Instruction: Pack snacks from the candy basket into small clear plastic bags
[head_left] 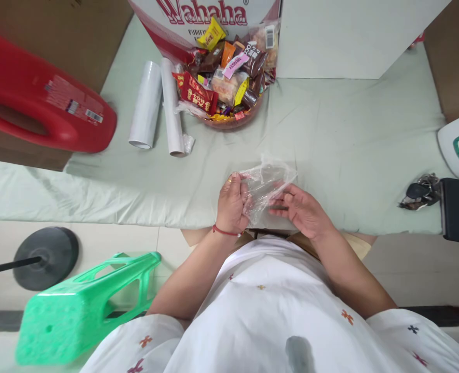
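A big table with a pale green cloth [349,140] was in front of the person. At its far side was a white box with red letters [198,20]. A green stool [70,316] was on the floor at the left, and a big red jug [51,103] was over the table's left end. In front of the box was a round bowl [237,124], piled high with wrapped sweets [229,72]. Two white tubes [146,106] were just left of the bowl.

Next came a thin, clear, crinkly piece of plastic [266,189]. It was up between the two hands, at the near edge of the table and well apart from the bowl. The left hand [232,204] held one side tight, with its thumb pressed down. The right hand [305,212] touched the other side with its fingers a bit apart; I could not tell if they pinched it.

So the plastic was already in hand and partly spread out. I saw nothing inside it, and it was not yet set down. How much was left to do, I could not tell.

The smallest things were a black phone [458,210] by the right edge, a dark bunch [419,191], maybe keys, beside it, and a red string [225,232] around the left wrist.
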Demonstrator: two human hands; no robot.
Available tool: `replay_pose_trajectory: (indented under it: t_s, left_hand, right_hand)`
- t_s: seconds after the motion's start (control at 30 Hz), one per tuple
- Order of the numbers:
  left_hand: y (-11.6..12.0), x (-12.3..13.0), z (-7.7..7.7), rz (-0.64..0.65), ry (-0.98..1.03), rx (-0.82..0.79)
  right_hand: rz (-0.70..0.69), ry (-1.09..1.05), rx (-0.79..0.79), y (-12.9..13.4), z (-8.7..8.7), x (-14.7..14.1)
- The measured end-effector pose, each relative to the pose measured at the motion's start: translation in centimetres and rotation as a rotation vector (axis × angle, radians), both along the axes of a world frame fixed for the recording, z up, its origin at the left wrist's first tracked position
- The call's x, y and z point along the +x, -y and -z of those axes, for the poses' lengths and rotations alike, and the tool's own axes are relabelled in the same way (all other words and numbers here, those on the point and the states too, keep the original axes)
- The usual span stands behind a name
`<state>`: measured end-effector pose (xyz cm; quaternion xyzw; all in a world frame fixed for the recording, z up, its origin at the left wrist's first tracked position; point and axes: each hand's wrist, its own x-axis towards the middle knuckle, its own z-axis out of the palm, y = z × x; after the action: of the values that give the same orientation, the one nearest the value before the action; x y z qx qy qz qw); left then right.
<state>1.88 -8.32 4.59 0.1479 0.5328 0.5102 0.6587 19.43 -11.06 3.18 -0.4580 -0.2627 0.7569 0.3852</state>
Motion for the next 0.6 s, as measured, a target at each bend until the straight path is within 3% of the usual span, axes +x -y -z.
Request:
replay_pose_trajectory:
  t_s: [0.17,0.43,0.6]
  left_hand:
    - [0.0,-0.5,0.2,-0.056,-0.045,0.003]
    - [-0.5,-2.2,1.1,-0.082,-0.203,0.022]
    - [0.3,-1.4,1.1,-0.018,-0.185,0.051]
  right_hand:
    - [0.019,0.138,-0.009,-0.1,0.2,-0.2]
    - [-0.038,0.251,-0.037,0.5,-1.1,3.3]
    - [-0.012,0.446,0.079,0.8,-0.8,4.1]
